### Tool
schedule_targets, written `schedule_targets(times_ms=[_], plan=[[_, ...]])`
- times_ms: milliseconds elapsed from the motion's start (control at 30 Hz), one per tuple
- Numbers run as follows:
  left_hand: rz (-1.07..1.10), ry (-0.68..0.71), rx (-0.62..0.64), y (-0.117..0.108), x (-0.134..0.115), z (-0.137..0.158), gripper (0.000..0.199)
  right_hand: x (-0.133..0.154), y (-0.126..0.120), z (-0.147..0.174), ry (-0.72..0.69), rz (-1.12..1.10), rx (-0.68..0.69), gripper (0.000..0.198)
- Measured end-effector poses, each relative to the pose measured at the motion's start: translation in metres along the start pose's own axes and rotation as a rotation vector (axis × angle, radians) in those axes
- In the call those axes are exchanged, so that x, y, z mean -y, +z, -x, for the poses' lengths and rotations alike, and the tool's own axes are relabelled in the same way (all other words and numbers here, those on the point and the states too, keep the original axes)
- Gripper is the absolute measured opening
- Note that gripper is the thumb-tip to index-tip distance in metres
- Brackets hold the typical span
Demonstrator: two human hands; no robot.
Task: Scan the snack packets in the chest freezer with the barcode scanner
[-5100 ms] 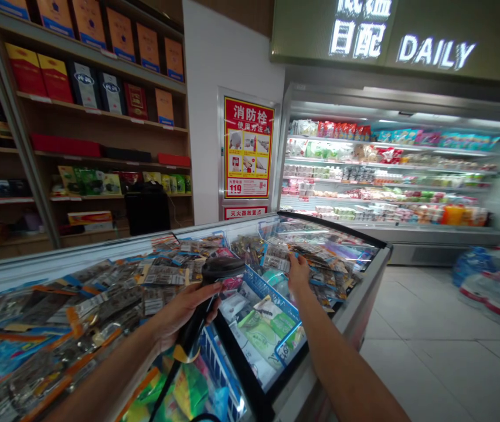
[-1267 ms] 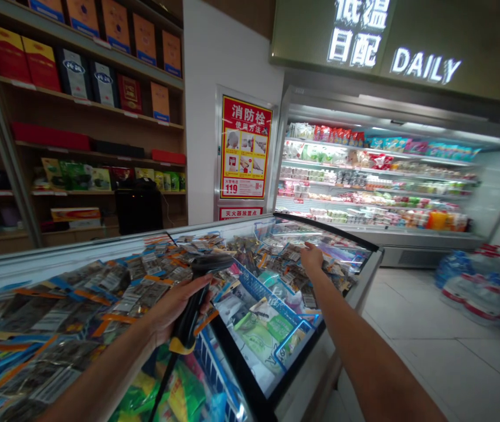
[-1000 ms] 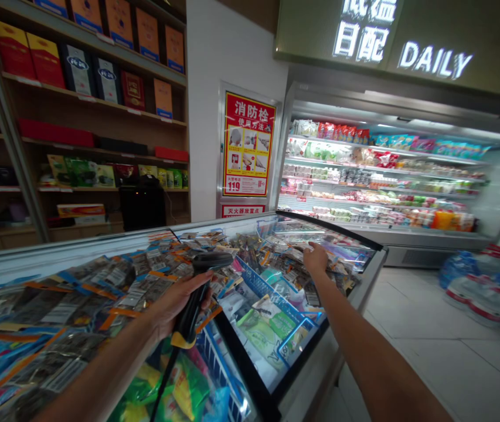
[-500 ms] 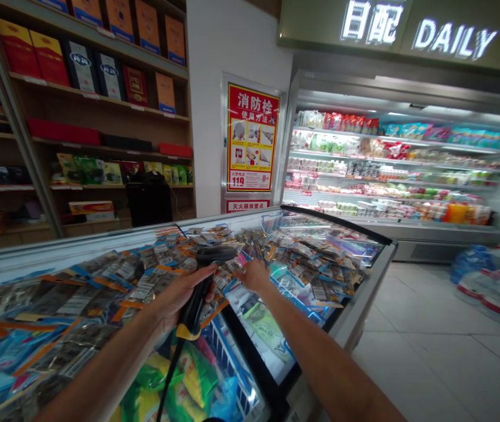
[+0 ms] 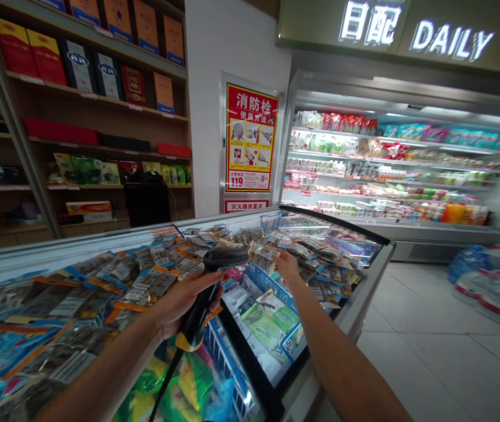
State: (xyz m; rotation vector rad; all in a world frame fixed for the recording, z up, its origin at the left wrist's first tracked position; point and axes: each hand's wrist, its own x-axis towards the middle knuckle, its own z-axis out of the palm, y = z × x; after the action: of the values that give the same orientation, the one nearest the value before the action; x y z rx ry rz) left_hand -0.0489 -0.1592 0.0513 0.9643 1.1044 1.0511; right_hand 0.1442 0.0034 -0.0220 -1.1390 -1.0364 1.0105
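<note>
My left hand (image 5: 192, 296) is wrapped round the handle of a black barcode scanner (image 5: 197, 308) with a yellow-trimmed base. Its head points right and its cord runs down towards me. Over the freezer's glass top, my right hand (image 5: 288, 269) is closed, fingertips pinching the edge of a small clear snack packet (image 5: 262, 255). Many similar packets with orange and blue edges (image 5: 144, 287) lie heaped on the glass at the left, and another pile (image 5: 329, 258) lies right of my right hand. Part of the pile behind the scanner is hidden.
Under the glass, the chest freezer (image 5: 346, 325) holds green bags (image 5: 271, 319) and a blue wire basket (image 5: 227, 357). A black frame bar (image 5: 250, 351) crosses it. Behind stand boxed-goods shelves (image 5: 100, 105) and a lit chiller (image 5: 399, 164). Bottled water packs (image 5: 496, 281) stand on the floor at right.
My right hand has moved right with the packet, uncovering the glass over the green bags and basket. The scanner in my left hand has shifted slightly right.
</note>
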Motion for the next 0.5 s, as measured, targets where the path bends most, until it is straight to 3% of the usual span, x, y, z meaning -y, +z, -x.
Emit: schedule_targets(times_ms=[167,500], plan=[[-0.021,0.024,0.057,0.004,-0.001,0.002,0.031,-0.007,0.003,-0.002,0.015,-0.020,0.017,0.009],[0.007,0.011,0.040,0.008,0.000,0.001,0.029,-0.013,0.004,0.000,0.000,-0.024,0.099,0.010]])
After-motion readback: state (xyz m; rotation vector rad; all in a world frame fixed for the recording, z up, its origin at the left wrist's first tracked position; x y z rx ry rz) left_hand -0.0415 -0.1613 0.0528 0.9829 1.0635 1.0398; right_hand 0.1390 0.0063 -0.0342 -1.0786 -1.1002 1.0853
